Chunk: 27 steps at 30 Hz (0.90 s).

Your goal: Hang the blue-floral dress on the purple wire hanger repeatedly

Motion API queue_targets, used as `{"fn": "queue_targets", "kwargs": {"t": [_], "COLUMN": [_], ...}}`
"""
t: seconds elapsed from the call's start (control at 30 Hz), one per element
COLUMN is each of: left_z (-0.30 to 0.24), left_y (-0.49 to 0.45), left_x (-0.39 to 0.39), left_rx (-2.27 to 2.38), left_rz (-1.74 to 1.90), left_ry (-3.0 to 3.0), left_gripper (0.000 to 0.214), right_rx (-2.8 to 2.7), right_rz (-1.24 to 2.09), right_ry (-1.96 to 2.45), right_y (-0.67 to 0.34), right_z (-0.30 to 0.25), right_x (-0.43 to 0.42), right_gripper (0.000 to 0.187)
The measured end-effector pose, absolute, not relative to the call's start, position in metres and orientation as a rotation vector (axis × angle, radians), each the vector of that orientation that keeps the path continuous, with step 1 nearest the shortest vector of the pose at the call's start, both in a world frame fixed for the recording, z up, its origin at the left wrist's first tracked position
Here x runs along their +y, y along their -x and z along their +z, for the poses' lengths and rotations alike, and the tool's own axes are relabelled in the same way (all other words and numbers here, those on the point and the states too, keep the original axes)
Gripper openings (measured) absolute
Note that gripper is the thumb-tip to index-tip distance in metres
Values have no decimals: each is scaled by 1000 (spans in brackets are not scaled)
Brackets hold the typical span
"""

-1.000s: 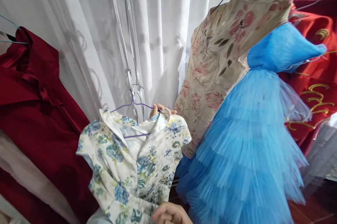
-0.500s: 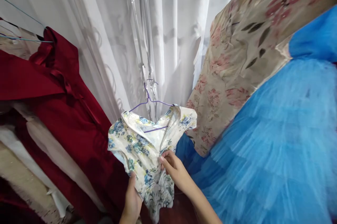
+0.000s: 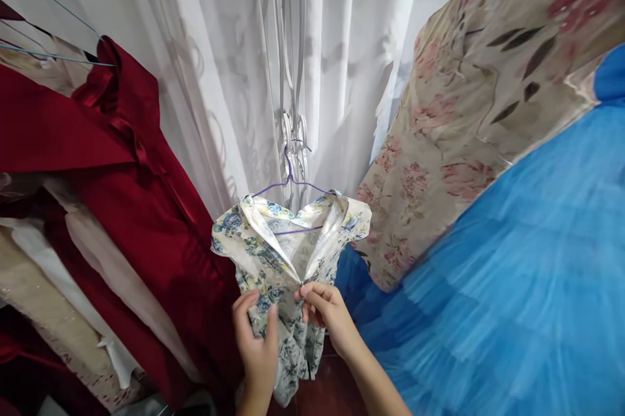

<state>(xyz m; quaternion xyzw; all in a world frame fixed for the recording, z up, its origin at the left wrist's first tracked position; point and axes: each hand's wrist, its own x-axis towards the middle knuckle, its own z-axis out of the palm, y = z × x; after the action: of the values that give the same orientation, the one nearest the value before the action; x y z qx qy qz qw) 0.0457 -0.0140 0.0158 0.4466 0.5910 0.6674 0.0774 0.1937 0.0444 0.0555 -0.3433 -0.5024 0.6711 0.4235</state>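
Blue-flowered white cotton, a small collared dress (image 3: 288, 260), hangs on a thin purple wire hanger (image 3: 291, 185) in front of a sheer white curtain (image 3: 234, 51), low in the gap between two crowded groups of clothes. The left hand (image 3: 258, 341) grips the dress front from below, fingers and thumb closed on the cloth. The right hand (image 3: 325, 308) pinches the placket just beneath the open collar, fingertips pressed together on the fabric. Both hands nearly touch at the centre seam. To the left hangs a dark red satin garment (image 3: 122, 162); to the right a beige dress with pink flowers (image 3: 469, 116) and a bright blue layered tulle dress (image 3: 512, 286).
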Motion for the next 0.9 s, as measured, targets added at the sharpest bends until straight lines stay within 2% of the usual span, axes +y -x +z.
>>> {"fn": "queue_targets", "kwargs": {"t": [0.13,0.3,0.47,0.57,0.67,0.8,0.9], "left_z": [25,22,23,32,60,132,181], "left_y": [-68,-75,-69,-60,-44,-23,-20], "left_x": [17,40,47,55,68,89,105], "left_rx": [1542,1462,1644,1636,1540,1482,1326], "left_rz": [1422,1285,806,636,778,1450,1528], "left_ry": [-1617,-1812,-2111,-2116,-2106,-2023,-2291], "left_gripper": [13,13,16,9,10,38,28], "right_rx": [-1248,-1107,-1108,-1132,-1165,-1232,-1305], "right_rz": [1677,1555,1441,1412,1386,1312,1225], "right_ry": [858,796,674,615,630,664,650], "right_y": [-186,-192,-185,-174,-170,-173,-174], "right_z": [61,109,184,201,195,182,178], "right_x": [39,72,124,134,128,118,117], "right_gripper": [37,30,26,25,24,26,27]}}
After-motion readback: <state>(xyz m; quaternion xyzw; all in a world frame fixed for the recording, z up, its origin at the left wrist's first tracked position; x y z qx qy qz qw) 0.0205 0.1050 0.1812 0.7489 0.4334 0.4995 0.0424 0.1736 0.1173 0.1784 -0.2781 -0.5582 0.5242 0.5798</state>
